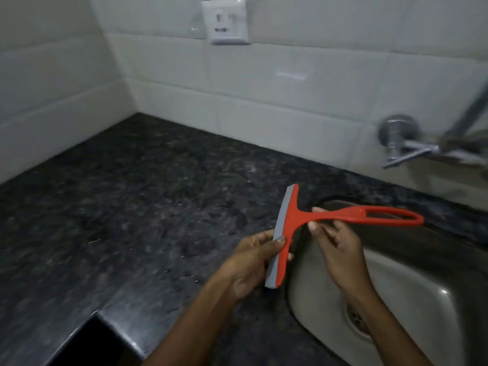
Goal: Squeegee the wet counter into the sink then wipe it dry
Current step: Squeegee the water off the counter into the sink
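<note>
Item: grip, two bare hands, both on one tool.
- Left hand: clenched around the lower half of the blade head, thumb laid across the grey rubber edge.
- Right hand: fingertips pinching the neck where handle meets head; a light hold, not a full fist.

Item: red plastic T-shaped squeegee with grey rubber blade. Held in the air above the counter's front edge beside the basin, blade not touching any surface; looped handle points right, over the basin.

Item: dark speckled granite counter. Whether it carries water cannot be told; picture is dim and blurred.

Item: stainless steel sink with round drain, set into the counter at right.

Item: chrome wall tap, above the sink. White wall socket, on white tiles.

No drying cloth in view.

Risk, judged: squeegeeing not yet begun. A pinch at the neck may let the blade twist or skip under pressure, leaving streaks; strokes angled away from the sink would push water off the front edge.
</note>
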